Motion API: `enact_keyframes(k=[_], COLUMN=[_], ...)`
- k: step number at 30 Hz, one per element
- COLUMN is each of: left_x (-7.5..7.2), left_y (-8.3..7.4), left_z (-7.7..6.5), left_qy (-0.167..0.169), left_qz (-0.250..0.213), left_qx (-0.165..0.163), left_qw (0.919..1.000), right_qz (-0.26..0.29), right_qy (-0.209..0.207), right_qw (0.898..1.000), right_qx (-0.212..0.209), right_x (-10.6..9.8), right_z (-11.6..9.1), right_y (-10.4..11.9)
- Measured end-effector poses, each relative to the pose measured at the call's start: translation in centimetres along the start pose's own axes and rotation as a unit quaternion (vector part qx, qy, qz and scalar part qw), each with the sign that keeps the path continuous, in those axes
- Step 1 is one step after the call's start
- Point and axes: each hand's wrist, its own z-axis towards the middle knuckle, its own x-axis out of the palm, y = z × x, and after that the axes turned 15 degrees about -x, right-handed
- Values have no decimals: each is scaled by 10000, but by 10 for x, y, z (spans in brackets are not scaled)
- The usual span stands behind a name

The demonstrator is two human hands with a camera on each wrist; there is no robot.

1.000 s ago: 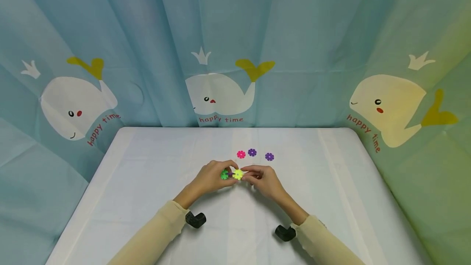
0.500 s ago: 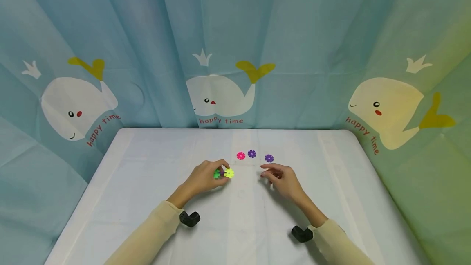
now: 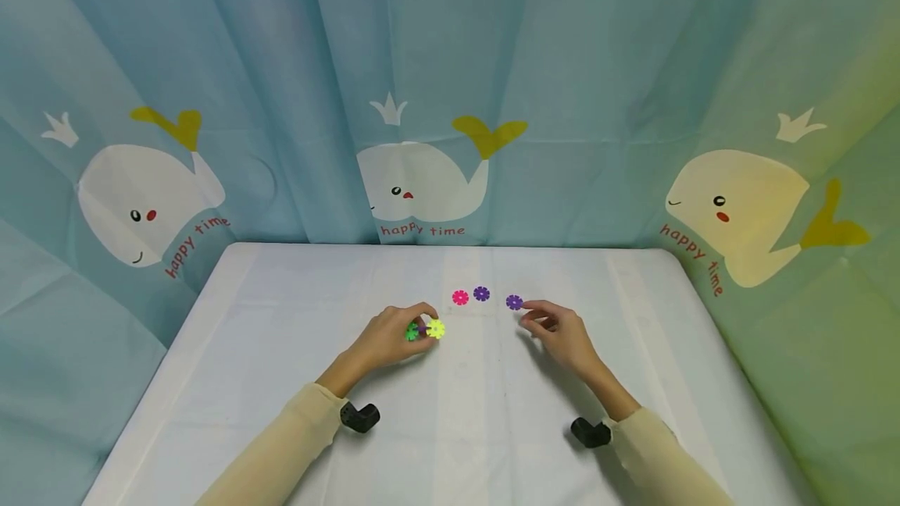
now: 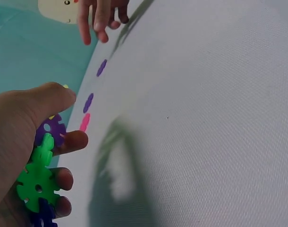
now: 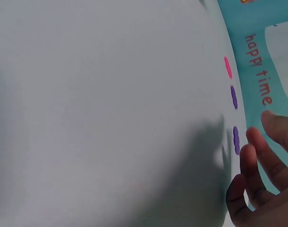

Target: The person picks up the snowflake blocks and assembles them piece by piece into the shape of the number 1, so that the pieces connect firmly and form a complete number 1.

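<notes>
Grips a chain of flower discs (image 4: 39, 176), partly hidden by the grasp itself, in the left hand (image 3: 384, 336), left of center over a white-covered table (image 3: 295, 287); holds the right hand (image 3: 568, 338) relaxed and free near the rightmost purple disc (image 3: 514, 302). Shows "happy time" (image 3: 423, 230) in red below whales (image 3: 429, 174) on the far blue curtain (image 3: 598, 61).

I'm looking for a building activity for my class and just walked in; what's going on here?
A person's left hand holds a cluster of flower-shaped discs, apparently joined, with yellow, purple, green and dark blue among them. The right hand holds nothing; its fingertips are close to the right-hand purple disc, which lies on the white table. Another purple disc and a pink disc lie loose to its left.
</notes>
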Motion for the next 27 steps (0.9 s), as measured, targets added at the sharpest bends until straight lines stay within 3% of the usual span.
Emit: enact_keyframes(k=[14,21,27], left_x=[-4,-5,-3], left_y=[-1,0,3], left_z=[-2,-2,0], left_qy=[30,37,37], left_qz=[3,-132,-227], left_qx=[-25,70,120], left_qw=[10000,9999,9997], right_qz=[-845,-1199,-1289], right_qy=[385,891,990], right_qw=[9954,9885,9863], right_qx=[241,214,286], right_x=[0,2,3], right_z=[37,46,48], right_y=[-21,-23,-24])
